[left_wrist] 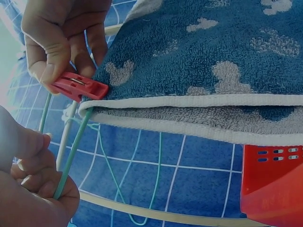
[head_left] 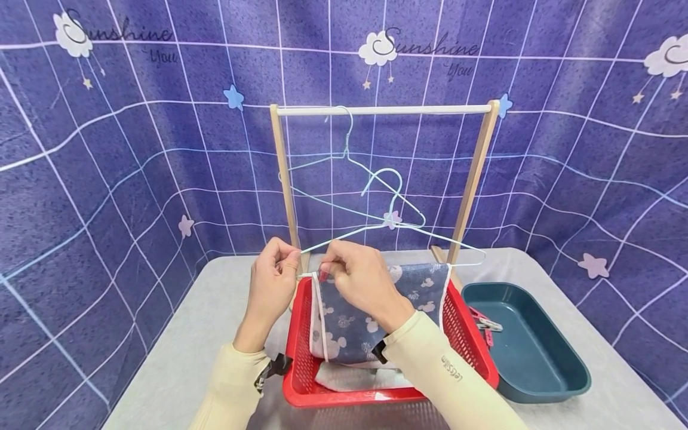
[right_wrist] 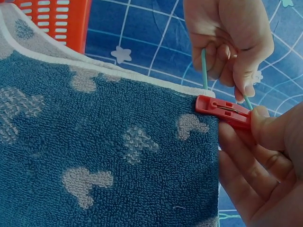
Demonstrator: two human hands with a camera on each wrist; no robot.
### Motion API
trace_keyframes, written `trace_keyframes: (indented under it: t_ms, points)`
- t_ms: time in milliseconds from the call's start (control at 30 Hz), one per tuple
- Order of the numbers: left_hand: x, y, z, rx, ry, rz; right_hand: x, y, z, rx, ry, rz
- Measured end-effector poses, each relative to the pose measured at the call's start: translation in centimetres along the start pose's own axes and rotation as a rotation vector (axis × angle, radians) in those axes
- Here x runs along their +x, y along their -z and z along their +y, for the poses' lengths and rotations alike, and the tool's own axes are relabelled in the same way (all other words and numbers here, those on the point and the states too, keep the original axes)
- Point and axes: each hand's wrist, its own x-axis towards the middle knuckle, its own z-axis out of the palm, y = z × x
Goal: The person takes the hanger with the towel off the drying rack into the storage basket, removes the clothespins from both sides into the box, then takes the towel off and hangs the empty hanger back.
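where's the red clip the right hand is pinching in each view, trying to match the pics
Head: the red clip is slightly left of centre, below mid-height, in the right hand.
Left wrist: left of centre, a little above mid-height, at the towel's corner.
Right wrist: right of centre, about mid-height.
Shared landmark: the red basket, in all three views.

We see bright red on the laundry basket and on the clothespin above the basket's left end. Over the basket, we find a grey-blue towel with pale mouse-head motifs and white edging, and above the basket, pale mint clothes hangers. Right of the basket we note a dark teal tub and pink and whitish clip pegs. Behind the basket, our purple-blue backdrop carries white and light-blue grid lines, stars and clouds.
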Motion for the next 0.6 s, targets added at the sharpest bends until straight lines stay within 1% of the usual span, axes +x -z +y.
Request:
trace_keyframes:
  t_ms: [133,367,500,600]
  points:
    - [0.03,0.04,0.00,0.009,0.001,0.005,-0.01,0.11,0.09,-0.021,-0.002,0.003]
    - [0.07,0.07,-0.08,0.010,-0.005,0.011,-0.08,-0.18,0.22,-0.066,0.031,-0.015]
    - [0.05,0.06,-0.05,0.006,-0.008,0.013,-0.09,-0.47,0.22,-0.040,0.042,-0.037]
    - [0.02,0.02,-0.02,-0.001,-0.010,0.011,-0.07,-0.56,0.21,-0.022,0.065,-0.040]
